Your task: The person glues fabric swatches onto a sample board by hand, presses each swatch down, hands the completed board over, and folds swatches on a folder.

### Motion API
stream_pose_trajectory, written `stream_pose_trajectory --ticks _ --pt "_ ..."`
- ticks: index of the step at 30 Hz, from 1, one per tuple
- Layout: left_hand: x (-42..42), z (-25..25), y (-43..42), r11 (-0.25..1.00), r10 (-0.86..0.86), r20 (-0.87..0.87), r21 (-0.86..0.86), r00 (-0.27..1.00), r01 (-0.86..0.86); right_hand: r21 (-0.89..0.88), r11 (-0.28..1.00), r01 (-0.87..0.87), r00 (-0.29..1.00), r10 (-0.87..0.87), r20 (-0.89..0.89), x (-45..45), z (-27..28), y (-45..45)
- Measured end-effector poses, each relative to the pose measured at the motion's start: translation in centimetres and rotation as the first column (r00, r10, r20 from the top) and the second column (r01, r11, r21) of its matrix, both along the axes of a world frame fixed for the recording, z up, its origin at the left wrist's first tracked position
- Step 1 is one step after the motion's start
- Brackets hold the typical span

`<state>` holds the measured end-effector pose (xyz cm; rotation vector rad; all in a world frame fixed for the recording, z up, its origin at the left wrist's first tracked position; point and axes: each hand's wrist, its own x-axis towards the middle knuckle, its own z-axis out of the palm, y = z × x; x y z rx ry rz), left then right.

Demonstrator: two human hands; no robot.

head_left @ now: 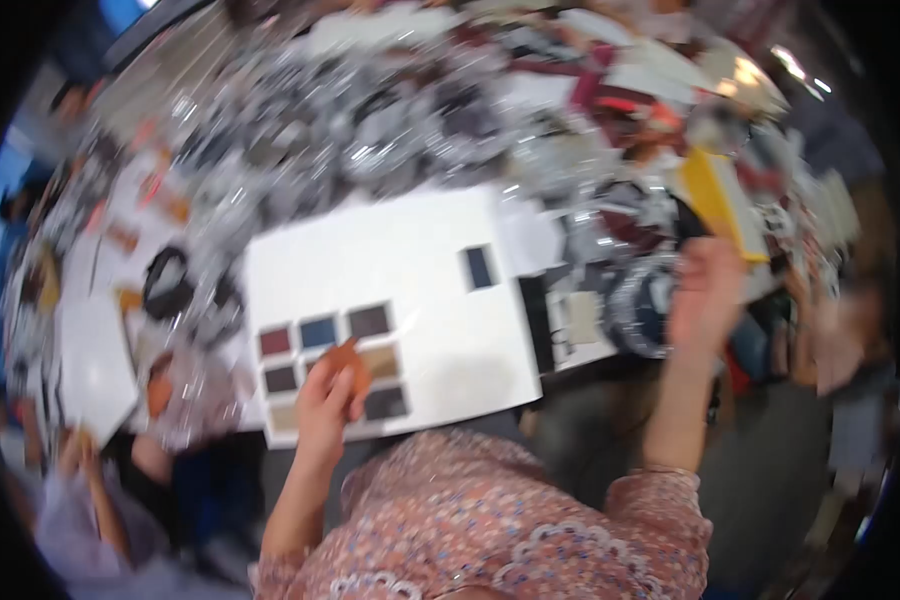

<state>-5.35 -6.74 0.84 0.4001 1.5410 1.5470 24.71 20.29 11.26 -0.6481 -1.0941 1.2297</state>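
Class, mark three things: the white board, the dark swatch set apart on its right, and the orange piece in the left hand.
White board (400,258): head view, on its bare upper surface.
Dark swatch (479,267): head view, on the middle of its face.
Orange piece (357,366): head view, on its uncovered part.

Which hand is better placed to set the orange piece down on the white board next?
Probably the left hand: it grips the orange piece in front of the coloured squares on the white board. The right hand is out past the board's right edge, and blur hides whether it holds anything.
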Motion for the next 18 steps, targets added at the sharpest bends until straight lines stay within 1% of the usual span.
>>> stream_pose_trajectory --ticks 1,3,4,5,6,7,8,9,11,14,17,18 --pt "-0.2 -0.3 -0.7 0.999 -0.031 0.006 -0.011 1.000 0.031 0.086 0.960 0.268 0.963 -0.270 0.011 0.9 -0.1 0.5" --pt "-0.7 -1.3 -0.5 1.000 0.026 0.042 -0.001 0.999 -0.026 0.265 0.930 0.254 0.954 -0.287 0.091 -0.6 -0.9 -0.5" --pt "-1.0 -1.8 -0.3 0.999 0.041 0.043 0.018 0.998 -0.042 0.206 0.970 0.127 0.960 -0.172 0.221 -2.3 -2.3 -1.5" --pt "-1.4 -2.2 0.0 0.998 0.050 0.039 0.041 0.998 -0.052 0.167 0.978 -0.121 0.892 0.033 0.450 -4.3 -3.5 -2.8" --pt "-1.5 -2.0 0.4 0.998 0.033 0.027 0.053 0.999 -0.035 -0.039 0.946 -0.321 0.763 0.283 0.581 -6.1 -4.5 -4.0" --pt "-1.6 -1.8 0.6 0.998 0.014 0.015 0.063 1.000 -0.015 -0.243 0.893 -0.380 0.727 0.451 0.518 -7.3 -7.1 -4.4" --pt "-1.8 -1.9 0.7 0.999 -0.037 -0.013 0.036 0.999 0.038 -0.232 0.904 -0.359 0.693 0.424 0.583 -8.3 -9.8 -4.4" --pt "-1.9 -2.0 1.0 0.999 -0.047 -0.015 0.020 0.999 0.047 -0.159 0.925 -0.346 0.678 0.364 0.638 -8.8 -12.9 -4.0" --pt "-2.1 -2.1 1.8 0.997 -0.082 -0.038 -0.015 0.996 0.081 -0.109 0.951 -0.290 0.589 0.267 0.763 -8.8 -15.7 -3.1" --pt "-2.8 -1.3 4.1 0.990 -0.123 -0.213 -0.094 0.969 0.105 -0.010 0.979 -0.203 0.623 0.137 0.770 -9.8 -16.3 -2.7" --pt "-4.0 -2.6 7.2 0.975 -0.215 -0.363 -0.132 0.907 0.178 -0.027 0.978 -0.206 0.644 0.156 0.749 -10.7 -16.9 -2.8" --pt "-4.0 -2.8 8.3 0.976 -0.213 -0.368 -0.126 0.905 0.178 0.007 0.972 -0.236 0.650 0.153 0.744 -10.8 -17.0 -2.9"
